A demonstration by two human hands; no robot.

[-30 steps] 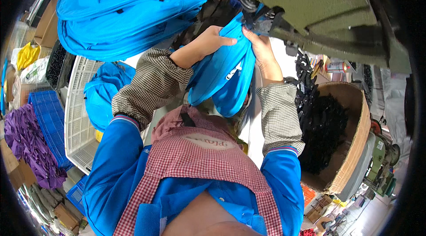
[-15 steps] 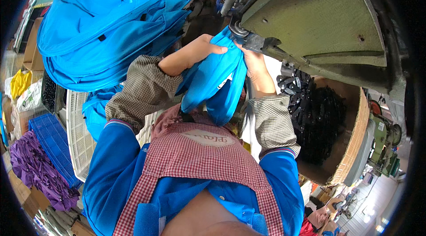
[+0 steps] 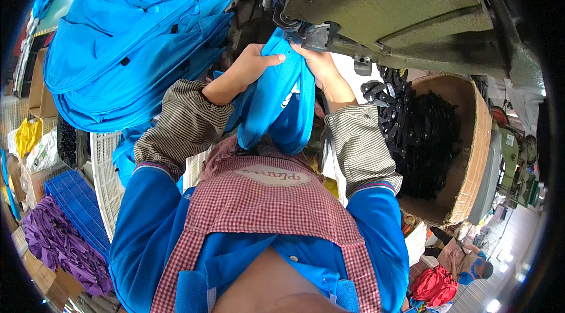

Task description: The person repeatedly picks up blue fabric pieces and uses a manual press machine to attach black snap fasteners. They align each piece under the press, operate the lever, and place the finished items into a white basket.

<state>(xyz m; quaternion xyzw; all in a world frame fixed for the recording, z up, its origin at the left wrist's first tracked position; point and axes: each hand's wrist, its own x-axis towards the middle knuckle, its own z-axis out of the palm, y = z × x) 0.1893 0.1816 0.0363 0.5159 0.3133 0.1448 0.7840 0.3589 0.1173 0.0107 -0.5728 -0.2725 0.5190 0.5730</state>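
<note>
A folded piece of blue fabric (image 3: pixel 268 98) hangs in loops in front of my apron, with a small white mark on its inner fold. My left hand (image 3: pixel 247 71) grips its upper left side, thumb on top and the other fingers hidden behind the cloth. On the other side, my right hand (image 3: pixel 321 68) pinches the upper right edge, close under the metal head (image 3: pixel 315 36) of a green machine (image 3: pixel 382 7). The fabric's top end reaches that head; whether it sits inside cannot be made out.
A large heap of blue fabric (image 3: pixel 129 54) rises at the left. Right of me, a cardboard box (image 3: pixel 474 160) holds many black parts (image 3: pixel 429 142). A white plastic basket (image 3: pixel 106 177), a blue crate (image 3: pixel 76 195) and purple fabric (image 3: pixel 65 248) stand lower left. Another person (image 3: pixel 474 266) is far right.
Both hands and the fabric appear slightly further left and higher in the picture, as does the machine head. The view has shifted; my hold on the cloth looks the same.
</note>
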